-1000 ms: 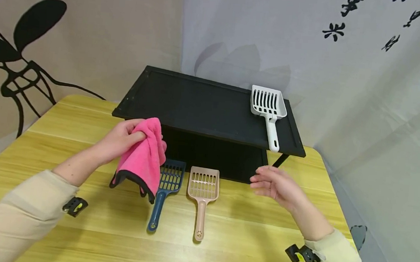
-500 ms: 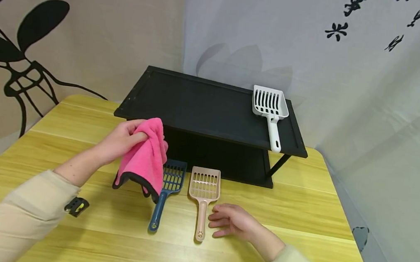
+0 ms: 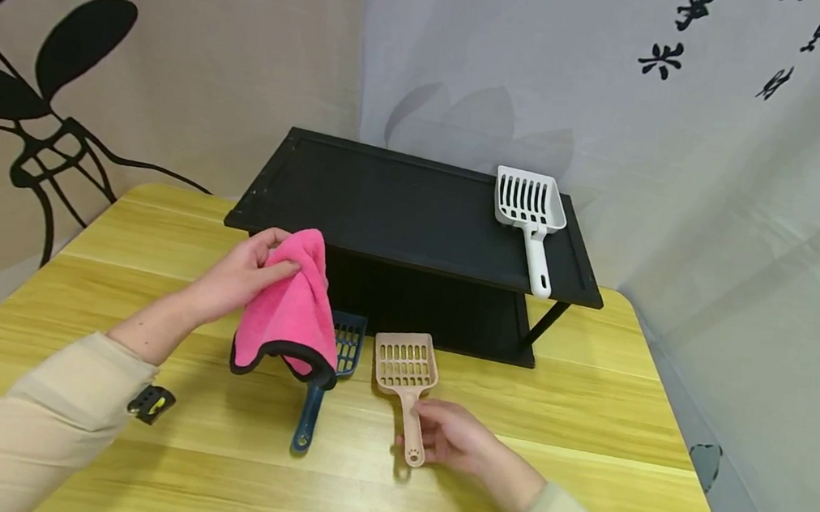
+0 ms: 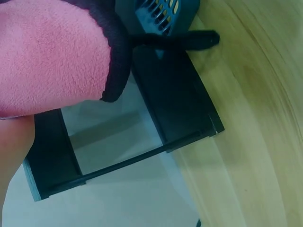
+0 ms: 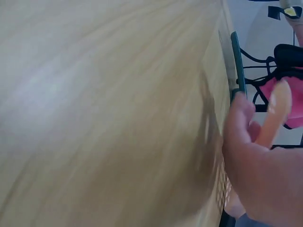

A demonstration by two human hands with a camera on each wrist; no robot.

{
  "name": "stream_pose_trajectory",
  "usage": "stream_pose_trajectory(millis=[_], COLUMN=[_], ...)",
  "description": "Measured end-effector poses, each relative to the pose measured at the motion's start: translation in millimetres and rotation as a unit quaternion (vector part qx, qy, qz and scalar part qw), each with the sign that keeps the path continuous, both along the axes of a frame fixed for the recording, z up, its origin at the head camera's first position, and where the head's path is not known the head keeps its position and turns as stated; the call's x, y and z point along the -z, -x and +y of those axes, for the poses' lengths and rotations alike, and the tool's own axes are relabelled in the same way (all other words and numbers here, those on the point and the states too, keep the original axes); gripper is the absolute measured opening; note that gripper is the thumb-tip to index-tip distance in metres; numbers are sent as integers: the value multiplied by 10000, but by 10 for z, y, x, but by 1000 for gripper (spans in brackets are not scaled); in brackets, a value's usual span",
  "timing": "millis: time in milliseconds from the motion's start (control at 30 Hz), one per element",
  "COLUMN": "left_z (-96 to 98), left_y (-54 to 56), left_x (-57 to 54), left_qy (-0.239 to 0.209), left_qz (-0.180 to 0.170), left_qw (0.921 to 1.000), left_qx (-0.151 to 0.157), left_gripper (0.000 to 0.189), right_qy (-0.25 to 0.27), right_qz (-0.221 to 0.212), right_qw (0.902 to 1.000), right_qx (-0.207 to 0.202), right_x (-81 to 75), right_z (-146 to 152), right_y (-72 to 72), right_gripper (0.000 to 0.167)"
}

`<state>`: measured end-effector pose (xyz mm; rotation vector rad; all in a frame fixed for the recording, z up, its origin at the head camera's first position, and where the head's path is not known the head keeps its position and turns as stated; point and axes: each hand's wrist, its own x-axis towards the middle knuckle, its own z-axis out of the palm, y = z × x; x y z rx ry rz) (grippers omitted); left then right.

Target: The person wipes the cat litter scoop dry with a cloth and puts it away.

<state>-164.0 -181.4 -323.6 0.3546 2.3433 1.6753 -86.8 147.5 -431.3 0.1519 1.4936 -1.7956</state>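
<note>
My left hand [image 3: 238, 277] pinches a pink cloth [image 3: 292, 307] with black edging, which hangs down over part of a blue litter scoop [image 3: 308, 418]. In the left wrist view the cloth [image 4: 52, 56] fills the upper left corner, and the blue scoop [image 4: 163, 19] shows past its edge. My right hand [image 3: 456, 439] grips the handle of a beige litter scoop [image 3: 408, 361], its thumb along the handle and fingers behind. The handle end is lifted off the table. In the right wrist view the beige handle [image 5: 277, 111] rises beyond my right hand [image 5: 265, 175].
A black two-tier rack [image 3: 385, 205] stands at the back of the wooden table [image 3: 215, 475]. On its top shelf, at the right, lies a white litter scoop [image 3: 531, 206], its handle reaching the front edge. A pale cloth backdrop [image 3: 236, 70] hangs behind.
My right hand came leftward and down from beside the rack, took hold of the beige scoop's handle and raised it slightly. My left hand shifted a little right with the pink cloth.
</note>
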Motion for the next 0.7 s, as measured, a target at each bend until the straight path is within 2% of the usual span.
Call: stream_pose_trajectory(millis=[167,400,700], left_z=[6,23,56], left_y=[-3,-5,3], left_x=[-8,-32,-27], left_qy=[-20,26,94], left_qz=[47,134,122], left_qw=[10000,9999,9999], left_qx=[29,1,16], left_gripper=[31,29,28], right_qy=[31,-59,249], right_qz=[-79,20,-112], right_qw=[9999,9998,9994], right_qx=[92,183,221], right_x=[-11,5,24], right_z=[125,312,444], right_y=[-1,47,64], right_gripper=[43,30,21])
